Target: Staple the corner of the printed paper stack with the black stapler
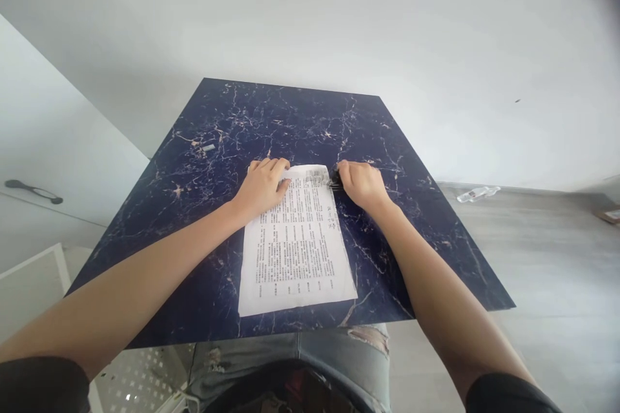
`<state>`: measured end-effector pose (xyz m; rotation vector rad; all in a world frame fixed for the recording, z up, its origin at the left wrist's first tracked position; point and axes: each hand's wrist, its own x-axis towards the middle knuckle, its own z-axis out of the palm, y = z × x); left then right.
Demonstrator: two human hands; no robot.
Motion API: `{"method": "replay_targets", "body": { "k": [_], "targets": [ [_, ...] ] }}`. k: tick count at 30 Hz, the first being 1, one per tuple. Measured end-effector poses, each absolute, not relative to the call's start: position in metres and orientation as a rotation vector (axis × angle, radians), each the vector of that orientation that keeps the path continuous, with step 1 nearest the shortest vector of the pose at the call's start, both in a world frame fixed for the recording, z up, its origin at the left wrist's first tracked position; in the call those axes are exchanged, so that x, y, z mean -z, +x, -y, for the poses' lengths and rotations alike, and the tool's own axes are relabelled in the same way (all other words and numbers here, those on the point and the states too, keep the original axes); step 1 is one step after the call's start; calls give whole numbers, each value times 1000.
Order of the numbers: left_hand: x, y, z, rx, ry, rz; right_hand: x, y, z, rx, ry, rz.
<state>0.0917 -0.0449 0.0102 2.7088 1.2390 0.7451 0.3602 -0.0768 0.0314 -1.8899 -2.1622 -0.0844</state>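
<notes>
A sheet of printed paper (295, 258) lies on the dark blue marbled table (290, 116), with handwriting near its right edge. My left hand (264, 184) rests over the paper's upper left corner, thumb apart from the fingers and pressing on the sheet. At the upper right edge of the paper, my right hand (362, 184) is closed around a small black object (334, 176). Thin, light-coloured lines show where that object meets the paper. My fingers cover most of it, so its kind cannot be made out.
A small pale piece (208, 148) lies on the table's left part. Left of the table is a white cabinet with a dark handle (33, 191). A clear plastic bottle (478, 193) lies on the floor to the right, by the wall. My legs are under the table's near edge.
</notes>
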Motion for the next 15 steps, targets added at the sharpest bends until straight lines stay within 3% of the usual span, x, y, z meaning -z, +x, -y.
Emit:
{"method": "replay_targets", "body": {
  "k": [15],
  "targets": [
    [-14, 90, 46, -841, 2830, -1235, -38, 445, 57, 4, -1969, 1871]
  ]
}}
